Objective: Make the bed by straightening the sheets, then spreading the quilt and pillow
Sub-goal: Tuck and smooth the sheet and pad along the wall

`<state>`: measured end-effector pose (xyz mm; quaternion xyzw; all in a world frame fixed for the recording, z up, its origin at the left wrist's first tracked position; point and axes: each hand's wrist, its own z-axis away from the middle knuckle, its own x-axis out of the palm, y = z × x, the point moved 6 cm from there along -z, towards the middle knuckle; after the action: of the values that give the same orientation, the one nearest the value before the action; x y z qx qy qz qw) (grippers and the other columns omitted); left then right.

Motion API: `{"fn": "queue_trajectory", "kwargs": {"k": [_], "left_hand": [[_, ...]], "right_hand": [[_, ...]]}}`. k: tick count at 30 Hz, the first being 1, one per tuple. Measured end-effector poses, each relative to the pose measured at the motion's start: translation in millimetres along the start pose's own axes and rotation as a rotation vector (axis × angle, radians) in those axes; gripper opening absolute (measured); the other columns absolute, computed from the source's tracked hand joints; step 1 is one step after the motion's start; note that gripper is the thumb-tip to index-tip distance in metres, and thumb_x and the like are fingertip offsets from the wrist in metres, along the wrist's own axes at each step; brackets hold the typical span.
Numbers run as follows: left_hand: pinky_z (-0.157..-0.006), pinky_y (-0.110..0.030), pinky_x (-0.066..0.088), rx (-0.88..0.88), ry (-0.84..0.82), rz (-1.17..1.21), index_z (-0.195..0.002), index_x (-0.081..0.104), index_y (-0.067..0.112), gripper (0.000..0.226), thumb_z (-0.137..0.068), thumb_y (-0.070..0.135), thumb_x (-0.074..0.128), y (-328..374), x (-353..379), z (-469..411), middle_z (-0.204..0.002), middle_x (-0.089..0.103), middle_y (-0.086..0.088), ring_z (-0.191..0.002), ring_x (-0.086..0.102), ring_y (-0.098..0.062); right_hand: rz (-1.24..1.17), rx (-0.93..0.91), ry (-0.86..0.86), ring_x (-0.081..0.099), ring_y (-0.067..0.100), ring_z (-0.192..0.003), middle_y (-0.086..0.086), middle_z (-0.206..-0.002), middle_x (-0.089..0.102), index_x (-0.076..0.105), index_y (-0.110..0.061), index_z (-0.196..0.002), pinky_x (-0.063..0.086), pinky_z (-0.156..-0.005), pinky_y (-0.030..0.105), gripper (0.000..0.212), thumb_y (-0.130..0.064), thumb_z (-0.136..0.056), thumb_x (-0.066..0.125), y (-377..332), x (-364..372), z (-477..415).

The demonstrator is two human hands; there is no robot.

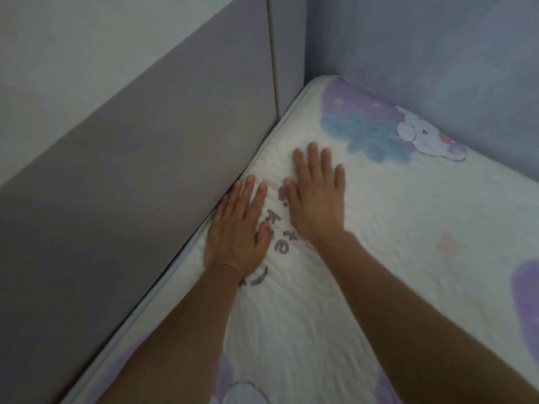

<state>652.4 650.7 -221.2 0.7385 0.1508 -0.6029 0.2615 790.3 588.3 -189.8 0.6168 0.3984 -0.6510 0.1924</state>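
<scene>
A white quilted sheet [408, 228] with purple and blue cartoon prints and grey lettering covers the mattress and fills the lower right of the head view. My left hand [237, 228] lies flat on it with straight fingers, right at the edge where the sheet meets the padded panel. My right hand [316, 193] presses flat on the sheet beside it, fingers spread and pointing toward the far corner. Neither hand holds anything. No quilt or pillow is in view.
A grey padded headboard panel [131, 176] runs along the bed's left edge. A bluish padded wall [437, 59] bounds the far side. The two meet at the bed's far corner [320, 80].
</scene>
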Motion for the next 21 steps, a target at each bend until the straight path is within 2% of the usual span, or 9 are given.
{"fn": "queue_trajectory", "kwargs": {"k": [5,11,14,21], "left_hand": [[-0.115,-0.039,0.023,0.014,-0.015,-0.001,-0.152,0.024,0.018,0.068,-0.088,0.039,0.03,0,2,0,-0.159,0.018,-0.005,-0.146,0.019,-0.022],[-0.116,-0.04,0.022,0.028,-0.026,-0.001,-0.152,0.02,0.017,0.071,-0.086,0.039,0.034,-1,-1,-1,-0.159,0.017,-0.008,-0.146,0.019,-0.026],[-0.117,-0.04,0.02,0.031,-0.025,-0.001,-0.153,0.018,0.018,0.07,-0.088,0.038,0.033,0,0,2,-0.16,0.014,-0.008,-0.147,0.016,-0.027],[-0.119,-0.041,0.015,0.032,-0.025,-0.025,-0.154,0.011,0.02,0.07,-0.089,0.041,0.028,2,-2,4,-0.161,0.01,-0.007,-0.147,0.012,-0.026]], "right_hand": [[-0.019,0.138,0.014,0.013,0.025,-0.148,0.004,-0.16,0.018,0.027,-0.023,-0.152,0.008,-0.117,0.047,0.055,-0.037,-0.099,0.029,-14,8,122],[0.045,0.333,-0.112,0.001,0.022,-0.15,0.004,-0.162,0.004,0.01,-0.028,-0.155,0.007,-0.118,0.05,0.058,-0.043,-0.1,0.021,-31,19,246],[0.076,0.315,-0.146,-0.001,0.024,-0.15,0.004,-0.162,0.002,0.011,-0.026,-0.155,0.01,-0.118,0.054,0.06,-0.042,-0.098,0.024,-31,29,265],[0.115,0.324,-0.113,-0.003,0.025,-0.149,0.005,-0.162,0.001,0.008,-0.026,-0.155,0.006,-0.118,0.055,0.065,-0.043,-0.095,0.026,-30,41,262]]}}
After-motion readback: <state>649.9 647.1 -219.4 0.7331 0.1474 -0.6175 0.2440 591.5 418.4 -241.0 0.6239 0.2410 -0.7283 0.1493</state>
